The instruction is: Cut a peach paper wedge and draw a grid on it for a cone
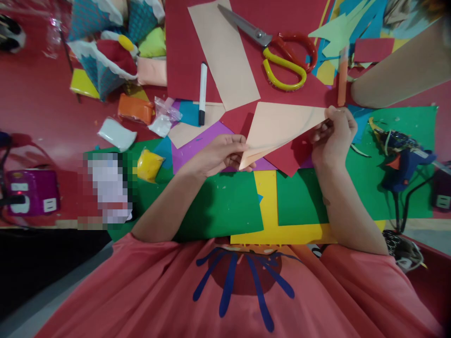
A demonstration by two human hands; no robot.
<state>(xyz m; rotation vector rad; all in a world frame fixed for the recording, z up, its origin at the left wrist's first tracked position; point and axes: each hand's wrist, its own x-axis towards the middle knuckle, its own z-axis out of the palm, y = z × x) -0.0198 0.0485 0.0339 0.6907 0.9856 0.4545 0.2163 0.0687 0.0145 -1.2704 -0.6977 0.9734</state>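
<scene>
Two of our hands hold one folded peach paper (282, 124) above the middle of the table, over a red sheet (243, 119) and a purple sheet (197, 141). Our left hand (230, 152) grasps its lower left corner, the thumb on top and the fingers underneath; our right hand (334, 134) pinches its pointed right end between thumb and fingers. Beyond it we see a peach strip (229, 56) lying on a larger red sheet, with the tip of the open scissors (260, 35) over the strip and their red and yellow handles to its right. A capped marker (203, 91) lies left of the strip. Farther left sit blue patterned cones (109, 70) and a yellow packet (150, 165). On our right, a blue glue gun (405, 169) rests on a green sheet (419, 126). At the upper right is what seems to be another person's arm (405, 65), only partly in view.
</scene>
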